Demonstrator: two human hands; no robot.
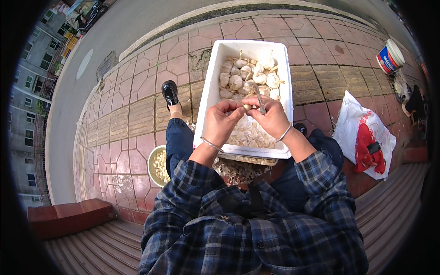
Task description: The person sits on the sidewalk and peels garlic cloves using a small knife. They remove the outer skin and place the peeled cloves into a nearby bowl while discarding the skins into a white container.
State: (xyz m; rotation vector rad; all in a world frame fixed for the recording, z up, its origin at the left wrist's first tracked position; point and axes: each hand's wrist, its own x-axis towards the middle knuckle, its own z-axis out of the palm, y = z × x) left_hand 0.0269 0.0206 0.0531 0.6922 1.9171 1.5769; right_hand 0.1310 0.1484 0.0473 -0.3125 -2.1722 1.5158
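Note:
A pale garlic clove (246, 107) is pinched between the fingertips of my left hand (223, 120), and the fingers of my right hand (270, 115) meet it from the other side. My right hand also grips a small knife (258, 96), whose blade points away from me. Both hands are above a white foam box (211, 82). Whole garlic bulbs (245, 72) fill its far half. Loose garlic skins (254, 132) cover the near half, partly hidden under my hands and wrists.
A bowl (151, 172) of peeled cloves (160, 165) stands on the paving by my left leg. More skins (237, 172) lie below the box. At right are a white woven sack (350, 120), a red cloth (366, 151) with a dark object on it, and a white bucket (391, 56).

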